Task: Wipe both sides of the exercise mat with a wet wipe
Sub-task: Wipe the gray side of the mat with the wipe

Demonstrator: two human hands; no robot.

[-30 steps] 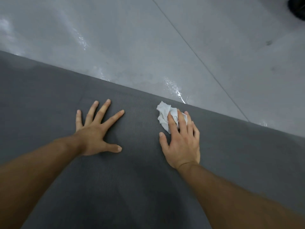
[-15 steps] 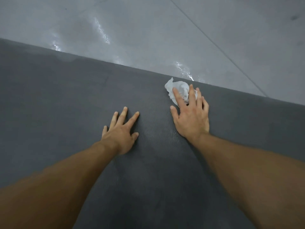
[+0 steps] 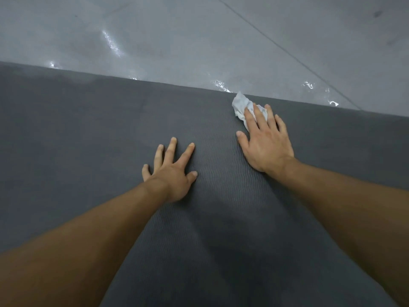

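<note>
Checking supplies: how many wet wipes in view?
1: the crumpled white wet wipe under the right hand, by the far edge of the dark grey mat. No others visible.

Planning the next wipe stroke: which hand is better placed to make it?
Right. The right hand presses the wet wipe on the mat near its far edge; the left hand lies flat on the mat, holding nothing.

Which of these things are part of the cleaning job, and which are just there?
Part of the job: exercise mat, wet wipe, right hand pressing the wipe, left hand flat on the mat.
Just there: glossy grey floor, its seam line.
</note>
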